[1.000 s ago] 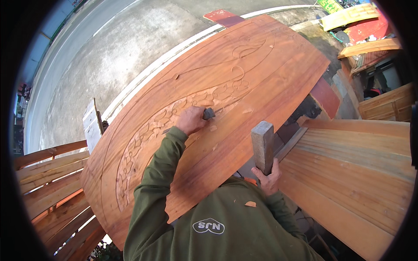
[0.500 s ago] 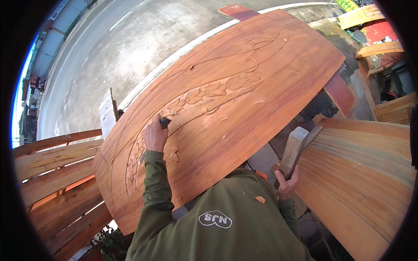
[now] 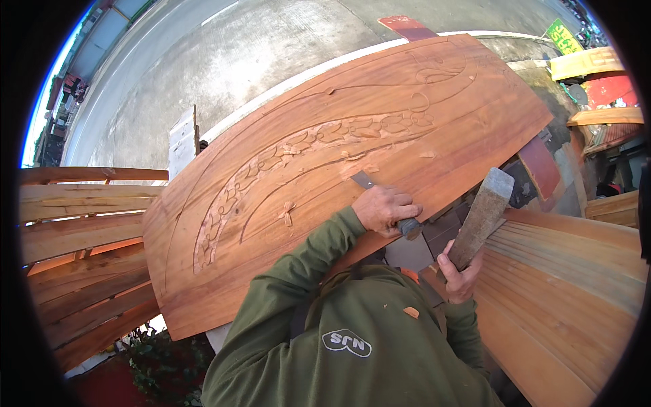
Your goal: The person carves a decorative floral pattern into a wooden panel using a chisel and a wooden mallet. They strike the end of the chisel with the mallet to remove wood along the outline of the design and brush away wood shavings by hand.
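My left hand (image 3: pixel 385 209) is closed around a chisel (image 3: pixel 362 179). Its flat metal blade points up and left over a large reddish wooden panel (image 3: pixel 434 176), and its dark handle end juts out at the panel's near edge. A curved band of carved leaves and scrolls (image 3: pixel 298 144) runs along the panel, with pencil-like outlines around it. In my right hand (image 3: pixel 462 271) is a block-shaped wooden mallet (image 3: pixel 485 210), gripped at its lower end and tilted up, off the panel's near right edge.
Wood shavings (image 3: pixel 287 214) lie scattered on the panel. Slatted boards (image 3: pixel 88 227) stand on the left, and a grooved wooden piece (image 3: pixel 563 271) lies close on the right. Red supports (image 3: pixel 540 166) stick out beneath the panel. Beyond it is grey pavement (image 3: pixel 271 61).
My left hand has moved right and nearer with the chisel, from the carved band to the panel's near edge. The mallet in my right hand has shifted slightly right.
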`<state>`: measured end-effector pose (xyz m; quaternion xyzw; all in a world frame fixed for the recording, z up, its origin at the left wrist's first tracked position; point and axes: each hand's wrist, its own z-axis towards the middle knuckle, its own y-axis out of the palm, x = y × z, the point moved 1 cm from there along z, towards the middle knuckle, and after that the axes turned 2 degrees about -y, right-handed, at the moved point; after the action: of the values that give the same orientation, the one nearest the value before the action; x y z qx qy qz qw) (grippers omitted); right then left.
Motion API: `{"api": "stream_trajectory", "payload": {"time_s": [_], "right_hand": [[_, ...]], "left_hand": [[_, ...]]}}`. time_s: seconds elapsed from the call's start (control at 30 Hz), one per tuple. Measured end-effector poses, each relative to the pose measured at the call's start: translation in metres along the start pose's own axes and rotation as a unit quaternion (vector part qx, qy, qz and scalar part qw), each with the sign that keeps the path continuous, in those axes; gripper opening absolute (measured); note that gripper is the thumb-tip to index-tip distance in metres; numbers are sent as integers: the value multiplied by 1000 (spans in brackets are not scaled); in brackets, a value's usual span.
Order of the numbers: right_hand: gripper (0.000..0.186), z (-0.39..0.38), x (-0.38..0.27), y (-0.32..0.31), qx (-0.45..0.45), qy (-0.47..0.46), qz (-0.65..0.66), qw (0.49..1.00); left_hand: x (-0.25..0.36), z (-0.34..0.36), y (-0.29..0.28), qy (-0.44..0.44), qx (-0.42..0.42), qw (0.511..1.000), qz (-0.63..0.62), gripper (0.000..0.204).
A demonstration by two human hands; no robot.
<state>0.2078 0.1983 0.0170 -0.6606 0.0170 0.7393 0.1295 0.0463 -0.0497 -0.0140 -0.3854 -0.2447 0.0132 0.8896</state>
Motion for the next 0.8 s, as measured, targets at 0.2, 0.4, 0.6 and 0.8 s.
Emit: {"api": "stream_trajectory", "payload": {"time_s": [0.2, 0.4, 0.6, 0.8], "right_hand": [[62, -25, 6, -15, -9, 3, -67, 998], [90, -16, 67, 3, -40, -223, -234, 945], [85, 48, 24, 46, -68, -270, -336, 900], [71, 62, 29, 62, -107, -303, -368, 872]], "left_hand": [[-45, 2, 8, 15, 18, 999, -39, 40], [-53, 1, -5, 11, 39, 994, -102, 40], [-66, -10, -13, 28, 26, 994, -103, 34], [-68, -11, -18, 50, 7, 995, -89, 31]]}}
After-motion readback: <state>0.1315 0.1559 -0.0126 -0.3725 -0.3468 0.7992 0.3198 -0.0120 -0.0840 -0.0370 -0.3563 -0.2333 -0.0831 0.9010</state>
